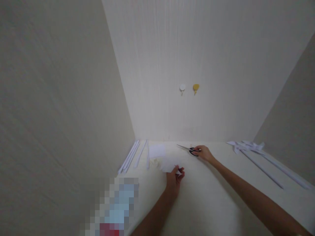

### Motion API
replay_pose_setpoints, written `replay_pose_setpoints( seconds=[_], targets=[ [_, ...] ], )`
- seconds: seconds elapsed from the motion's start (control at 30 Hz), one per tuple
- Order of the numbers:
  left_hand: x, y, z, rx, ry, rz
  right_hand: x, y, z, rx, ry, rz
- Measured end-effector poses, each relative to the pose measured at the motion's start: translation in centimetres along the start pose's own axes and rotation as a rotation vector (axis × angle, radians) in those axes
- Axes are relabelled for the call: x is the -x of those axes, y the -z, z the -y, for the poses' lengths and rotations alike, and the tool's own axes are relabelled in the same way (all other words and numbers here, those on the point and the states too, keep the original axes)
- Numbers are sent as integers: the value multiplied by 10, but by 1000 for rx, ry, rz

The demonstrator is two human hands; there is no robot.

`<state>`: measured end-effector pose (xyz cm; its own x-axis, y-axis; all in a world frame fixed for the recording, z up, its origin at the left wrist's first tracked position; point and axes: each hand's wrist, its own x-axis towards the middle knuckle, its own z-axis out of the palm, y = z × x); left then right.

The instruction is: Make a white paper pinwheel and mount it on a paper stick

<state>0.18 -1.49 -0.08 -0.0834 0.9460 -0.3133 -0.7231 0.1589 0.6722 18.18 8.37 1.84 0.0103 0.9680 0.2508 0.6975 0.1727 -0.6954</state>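
Note:
My right hand (204, 153) is closed around the black handles of a pair of scissors (184, 147), whose blades point left just above the white surface. Lower and to the left, my left hand (175, 178) has its thumb and fingers curled together at the lower right corner of a small white sheet of paper (169, 163). Something dark shows between those fingers, too small to name. Another white sheet of paper (157, 151) lies flat behind the first. Crumpled pale scraps (155, 162) are beside the sheets.
Several thin white paper rods (129, 157) lie along the left wall. White folded paper shapes with rods (262, 164) lie at the right. White and yellow hooks (196, 87) are on the back wall. A pixelated patch covers the lower left.

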Motion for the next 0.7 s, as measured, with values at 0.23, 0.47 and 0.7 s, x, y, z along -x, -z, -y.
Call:
replay_pose_setpoints(
  seconds=[0.23,0.47,0.7],
  targets=[
    [-4,3,3,2,31,-15,-39,-33,-4,81,20,8],
    [-2,2,2,-2,39,-17,-38,-47,-11,102,-2,26],
    [-3,2,2,-14,31,-9,-36,-47,-13,90,-13,12]
  ],
)
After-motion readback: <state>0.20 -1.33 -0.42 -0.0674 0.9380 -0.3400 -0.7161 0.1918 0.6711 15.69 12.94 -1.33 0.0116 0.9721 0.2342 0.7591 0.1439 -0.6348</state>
